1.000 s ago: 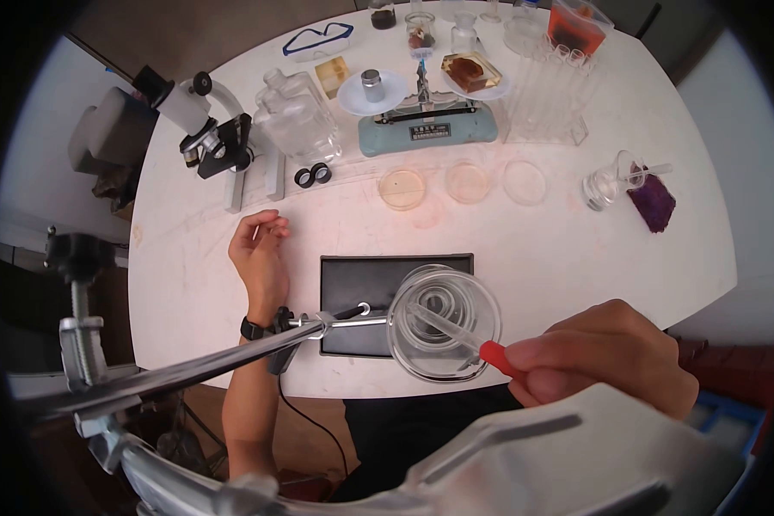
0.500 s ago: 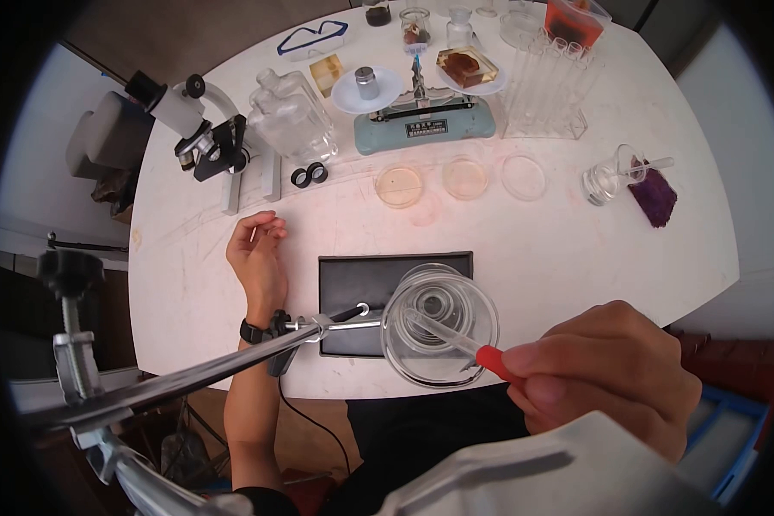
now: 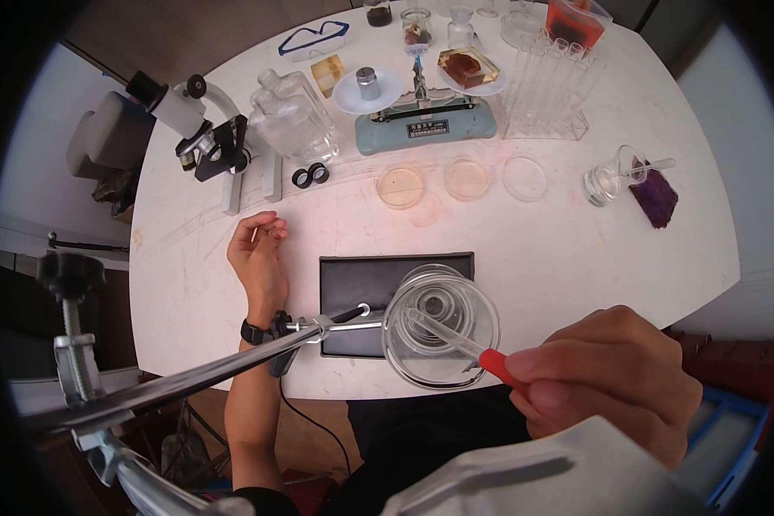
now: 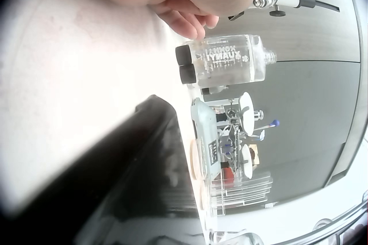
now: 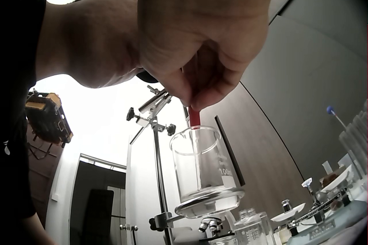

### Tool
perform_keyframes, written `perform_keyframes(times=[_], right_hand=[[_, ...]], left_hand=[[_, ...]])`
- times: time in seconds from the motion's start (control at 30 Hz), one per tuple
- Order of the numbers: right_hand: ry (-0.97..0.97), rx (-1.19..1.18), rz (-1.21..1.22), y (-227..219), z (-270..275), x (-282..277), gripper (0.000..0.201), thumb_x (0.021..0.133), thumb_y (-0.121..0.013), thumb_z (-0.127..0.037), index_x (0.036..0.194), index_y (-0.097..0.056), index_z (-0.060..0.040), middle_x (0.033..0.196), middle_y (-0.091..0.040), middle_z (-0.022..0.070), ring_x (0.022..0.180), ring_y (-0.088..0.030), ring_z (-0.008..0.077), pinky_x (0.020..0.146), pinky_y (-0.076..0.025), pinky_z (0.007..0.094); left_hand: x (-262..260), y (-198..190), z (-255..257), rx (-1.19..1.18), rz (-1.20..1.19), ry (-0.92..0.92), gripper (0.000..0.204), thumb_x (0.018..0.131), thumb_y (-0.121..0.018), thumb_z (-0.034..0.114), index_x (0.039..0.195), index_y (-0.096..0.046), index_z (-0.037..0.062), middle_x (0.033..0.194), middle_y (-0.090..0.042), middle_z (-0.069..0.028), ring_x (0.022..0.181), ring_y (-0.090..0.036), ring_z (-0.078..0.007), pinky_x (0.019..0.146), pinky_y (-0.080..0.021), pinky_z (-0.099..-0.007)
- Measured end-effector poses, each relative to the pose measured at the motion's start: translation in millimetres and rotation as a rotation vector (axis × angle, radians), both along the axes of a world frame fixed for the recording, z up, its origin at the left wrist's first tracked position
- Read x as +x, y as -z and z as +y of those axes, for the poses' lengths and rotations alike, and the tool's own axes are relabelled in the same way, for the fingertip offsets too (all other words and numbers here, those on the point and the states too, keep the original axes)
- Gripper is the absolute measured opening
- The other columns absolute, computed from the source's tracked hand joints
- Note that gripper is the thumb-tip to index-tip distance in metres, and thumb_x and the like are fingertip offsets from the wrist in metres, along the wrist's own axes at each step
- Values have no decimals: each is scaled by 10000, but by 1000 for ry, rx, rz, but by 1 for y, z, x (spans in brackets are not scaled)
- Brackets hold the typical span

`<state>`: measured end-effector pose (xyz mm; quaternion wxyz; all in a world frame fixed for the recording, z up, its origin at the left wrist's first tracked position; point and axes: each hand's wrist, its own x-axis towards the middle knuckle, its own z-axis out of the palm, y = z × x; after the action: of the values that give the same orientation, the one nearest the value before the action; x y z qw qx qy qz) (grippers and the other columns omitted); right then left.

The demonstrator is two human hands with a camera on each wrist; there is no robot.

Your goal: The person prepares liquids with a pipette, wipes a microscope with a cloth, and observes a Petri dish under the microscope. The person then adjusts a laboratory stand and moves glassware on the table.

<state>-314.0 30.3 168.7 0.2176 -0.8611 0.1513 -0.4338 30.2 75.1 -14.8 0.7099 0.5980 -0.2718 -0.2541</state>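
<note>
My right hand (image 3: 615,378) pinches the red rubber bulb (image 3: 500,367) of a glass dropper (image 3: 445,331) between thumb and fingers. The dropper's tube slants down into a clear glass beaker (image 5: 221,164). In the head view the beaker stands over the right part of a black tray (image 3: 361,284), at the end of a metal rod from a stand. On the table left of the tray, my left hand (image 3: 260,262) rests with loosely curled fingers and holds nothing. The left wrist view shows it near a clear bottle (image 4: 230,61).
A metal rod (image 3: 232,365) crosses the lower left over the left forearm. Behind the tray lie petri dishes (image 3: 401,187). Farther back are a microscope (image 3: 193,129), a blue balance (image 3: 426,129) and a test tube rack (image 3: 546,120). A small glass vessel (image 3: 600,186) stands at right.
The head view has shifted slightly. Both hands keep nearly the same place, and the dropper stays in the beaker with its bulb still pinched.
</note>
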Motion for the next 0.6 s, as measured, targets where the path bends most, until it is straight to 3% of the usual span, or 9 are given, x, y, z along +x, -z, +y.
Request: perform_keyframes(times=[0.6], right_hand=[[-9,21,10,0,0,-2,364,655,-770,80,942,-567,-12,866,-671,170,607,-618,192,473,-498,252]], left_hand=[[-1,0,0,8,0,-7,196,847,-492,-146,981,-599,-51,938,-621,-120,802,-573,-150,762,-470,-250]])
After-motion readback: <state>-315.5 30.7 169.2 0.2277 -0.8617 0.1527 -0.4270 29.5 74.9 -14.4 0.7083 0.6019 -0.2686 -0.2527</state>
